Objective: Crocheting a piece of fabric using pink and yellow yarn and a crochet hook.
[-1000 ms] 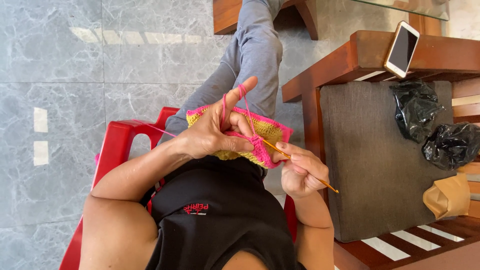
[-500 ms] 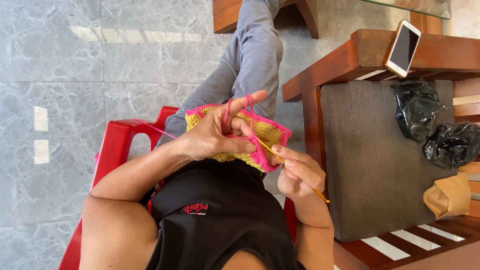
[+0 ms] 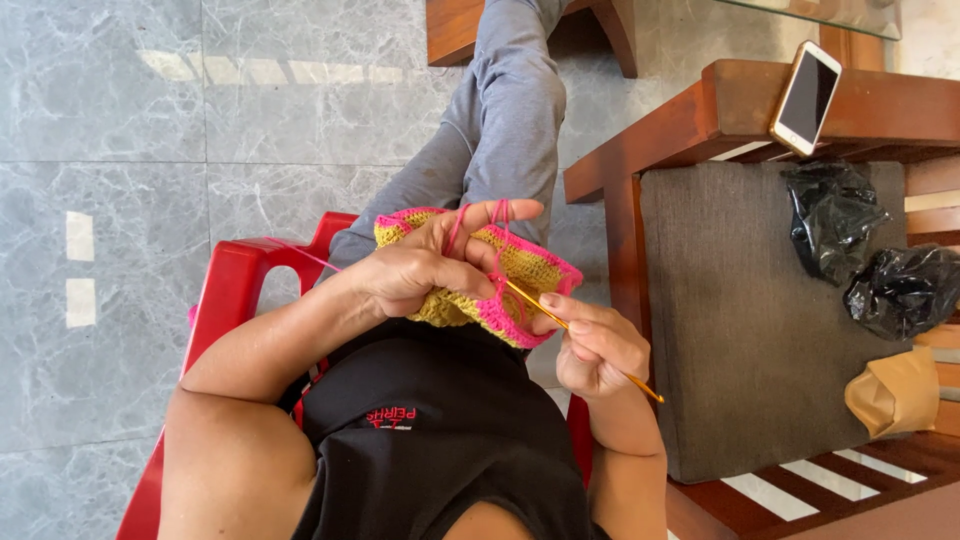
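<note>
A yellow crocheted piece with a pink border [image 3: 530, 270] rests on my lap. My left hand [image 3: 430, 268] grips its upper edge, and pink yarn [image 3: 498, 225] loops over the raised index finger. My right hand [image 3: 590, 345] pinches a thin golden crochet hook [image 3: 580, 335]; the hook's tip is pushed into the pink border beside the left fingers. A strand of pink yarn trails left across my left forearm toward the chair.
I sit on a red plastic chair [image 3: 235, 290] on grey marble tiles. To my right stands a wooden bench with a grey cushion [image 3: 740, 320], two black plastic bags [image 3: 870, 250], a tan pouch [image 3: 895, 390] and a phone [image 3: 805, 95] on its arm.
My left index finger has lowered and curled toward the work. My right hand has moved the hook closer, its tip now in the pink border.
</note>
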